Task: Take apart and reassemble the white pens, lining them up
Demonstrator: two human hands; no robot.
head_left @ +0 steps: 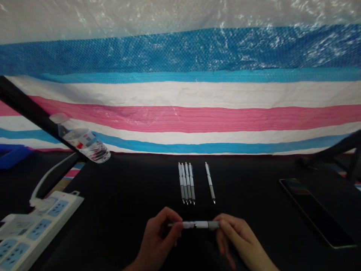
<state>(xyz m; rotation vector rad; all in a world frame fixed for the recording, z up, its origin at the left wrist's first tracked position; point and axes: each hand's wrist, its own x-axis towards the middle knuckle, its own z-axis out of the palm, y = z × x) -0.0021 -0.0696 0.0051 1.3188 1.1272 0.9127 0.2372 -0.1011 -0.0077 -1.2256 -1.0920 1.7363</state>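
A white and grey pen (200,224) lies level between my two hands, above the black table near its front. My left hand (160,237) pinches the pen's left end between thumb and fingers. At the grey grip on the right, my right hand (239,239) holds it the same way, its lower fingers hanging loosely. Beyond my hands, several matching pens (186,184) lie side by side on the table, tips toward me. One more pen (210,182) lies apart, a little to their right.
A black phone (313,210) lies at the right. On the left are a white power strip (42,229) with a cable, a clear plastic cup (90,145) and a blue tray (12,156). A striped sheet (197,120) hangs behind the black table (118,195).
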